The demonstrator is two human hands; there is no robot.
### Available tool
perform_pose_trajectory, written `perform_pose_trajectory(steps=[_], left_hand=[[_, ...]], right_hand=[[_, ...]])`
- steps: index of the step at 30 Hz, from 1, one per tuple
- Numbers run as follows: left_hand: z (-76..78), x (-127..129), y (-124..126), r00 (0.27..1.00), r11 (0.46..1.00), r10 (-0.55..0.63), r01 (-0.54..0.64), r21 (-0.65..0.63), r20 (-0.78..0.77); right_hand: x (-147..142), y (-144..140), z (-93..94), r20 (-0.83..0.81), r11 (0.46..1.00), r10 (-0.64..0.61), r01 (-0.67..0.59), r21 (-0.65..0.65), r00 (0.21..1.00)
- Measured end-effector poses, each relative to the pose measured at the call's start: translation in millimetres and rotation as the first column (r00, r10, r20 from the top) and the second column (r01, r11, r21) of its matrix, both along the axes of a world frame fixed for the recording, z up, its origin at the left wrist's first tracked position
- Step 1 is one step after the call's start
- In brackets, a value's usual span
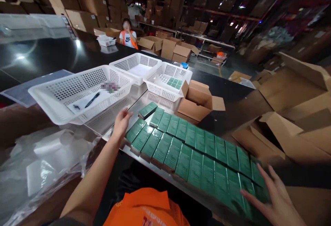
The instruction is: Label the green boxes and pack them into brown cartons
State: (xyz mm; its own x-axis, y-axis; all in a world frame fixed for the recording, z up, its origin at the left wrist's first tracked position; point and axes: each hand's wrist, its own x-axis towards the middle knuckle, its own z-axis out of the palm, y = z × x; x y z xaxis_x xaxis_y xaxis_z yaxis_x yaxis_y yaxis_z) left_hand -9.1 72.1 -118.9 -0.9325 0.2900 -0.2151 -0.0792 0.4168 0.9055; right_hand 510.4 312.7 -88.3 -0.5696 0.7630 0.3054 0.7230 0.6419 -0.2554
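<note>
Green boxes [195,164]: two rows on table [222,122], nr edge. Your L hand [121,121], fingers loosely curled, is at rows' L end; R hand [278,198], fingers spread, R end, contact unclear.

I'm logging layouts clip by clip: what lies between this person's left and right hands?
Two rows of green boxes lie between the left hand and the right hand; the head view shows this.
</note>
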Motion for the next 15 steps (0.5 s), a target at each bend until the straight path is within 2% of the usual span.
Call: perform_pose_trajectory(steps=[2, 4, 7, 8, 11, 13, 15], left_hand=[[-8.7, 12.9, -31.2, 0.995, 0.999, 0.012, -0.015, -0.035, -0.098], [-20.1, 30.7, -55.7, 0.977, 0.992, -0.053, 0.028, -0.122, -0.206], [-35.3, 55.6, -74.1, 0.972, 0.979, -0.129, 0.094, -0.180, -0.194], [-38.2, 61.3, -76.0, 0.980, 0.980, -0.131, 0.105, -0.169, -0.151], [-39.1, 67.2, -74.8, 0.993, 0.988, -0.111, 0.114, -0.104, 0.034], [-35.4, 63.2, -71.1, 0.982, 0.992, -0.104, 0.113, -0.051, 0.158], [-31.1, 56.2, -66.0, 0.959, 0.989, -0.138, 0.144, -0.008, 0.249]], right_hand=[[-63.4, -4.4, 28.0, 0.031, 0.978, 0.181, -0.177, -0.113, 0.983], [-143.4, -6.3, 45.7, 0.094, 0.898, 0.399, -0.368, -0.242, 0.912], [-279.6, -9.2, 48.9, 0.082, 0.763, 0.582, -0.509, -0.399, 0.809], [-323.8, -11.2, 44.7, 0.077, 0.736, 0.605, -0.521, -0.432, 0.792], [-432.0, -19.2, 24.7, 0.190, 0.807, 0.495, -0.367, -0.463, 0.848], [-475.0, -21.8, 10.4, 0.227, 0.821, 0.458, -0.310, -0.480, 0.860], [-494.8, -18.9, -1.1, 0.234, 0.798, 0.478, -0.308, -0.518, 0.846]])
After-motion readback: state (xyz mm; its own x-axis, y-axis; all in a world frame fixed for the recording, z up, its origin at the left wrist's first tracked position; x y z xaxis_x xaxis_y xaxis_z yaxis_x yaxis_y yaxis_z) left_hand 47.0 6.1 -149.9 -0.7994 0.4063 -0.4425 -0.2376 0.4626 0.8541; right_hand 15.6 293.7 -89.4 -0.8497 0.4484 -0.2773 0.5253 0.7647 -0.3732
